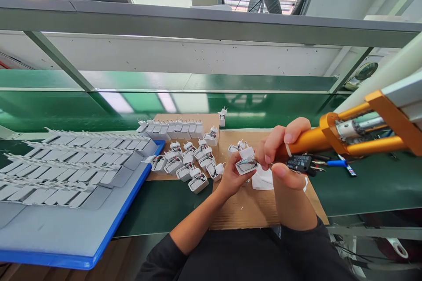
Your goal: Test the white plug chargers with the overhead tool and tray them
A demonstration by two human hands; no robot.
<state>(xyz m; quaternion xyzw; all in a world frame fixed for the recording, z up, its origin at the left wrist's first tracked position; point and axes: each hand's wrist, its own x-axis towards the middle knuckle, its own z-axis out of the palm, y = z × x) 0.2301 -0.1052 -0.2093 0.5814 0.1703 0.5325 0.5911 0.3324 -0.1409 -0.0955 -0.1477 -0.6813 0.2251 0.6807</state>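
The charger shell (246,163) in my left hand (232,178) is smooth white plastic, slightly glossy. The tool (332,137) in my right hand (283,151) has a satiny gold metal body, looks anodized. Underneath is plain brown cardboard (244,208), matt and a bit rough. The belt (372,184) is dull green rubbery stuff, and the tray (79,228) is matt grey foam with a blue plastic rim.

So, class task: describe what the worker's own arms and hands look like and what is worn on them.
Both forearms are bare, with dark, near-black sleeves pushed up towards the elbows. The left hand is bare, with no glove or ring visible. The right hand has thin white bands around two fingers. No watch or markings show.
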